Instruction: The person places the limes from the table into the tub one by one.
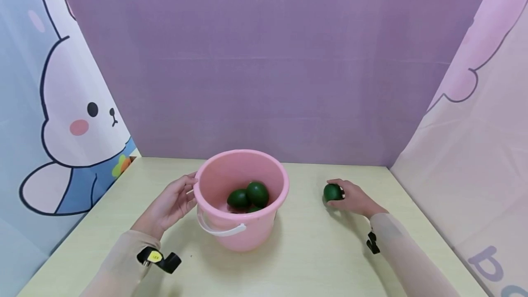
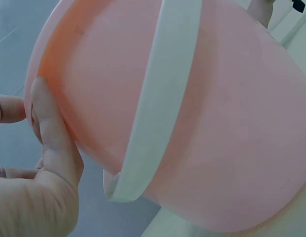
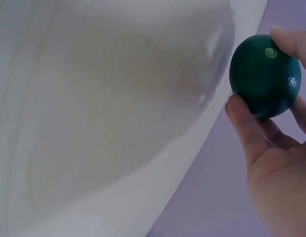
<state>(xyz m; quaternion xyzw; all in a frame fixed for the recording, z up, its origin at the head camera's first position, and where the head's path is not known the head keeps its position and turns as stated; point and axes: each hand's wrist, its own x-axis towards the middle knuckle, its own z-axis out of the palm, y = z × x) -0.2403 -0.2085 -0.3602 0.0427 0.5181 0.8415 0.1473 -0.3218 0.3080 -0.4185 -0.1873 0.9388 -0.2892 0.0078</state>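
A pink bucket (image 1: 243,235) stands upright on the table, its white handle (image 1: 222,232) hanging down at the front left. My left hand (image 1: 175,203) pinches the bucket's rim on its left side; the left wrist view shows the thumb (image 2: 54,133) against the outer wall below the rim. Inside the bucket lie dark green avocados (image 1: 257,194), two plainly seen and one mostly hidden by the front rim. To the right of the bucket, my right hand (image 1: 352,198) holds another avocado (image 3: 264,76) between thumb and fingers. A pale green stem mark shows on its glossy skin.
The pale wooden table (image 1: 305,260) meets a purple cloth backdrop (image 1: 268,68) at the back. A cartoon-printed cloth (image 1: 78,104) hangs on the left, and a pale pink printed cloth (image 1: 474,164) on the right. Both wrists wear black straps (image 1: 372,243).
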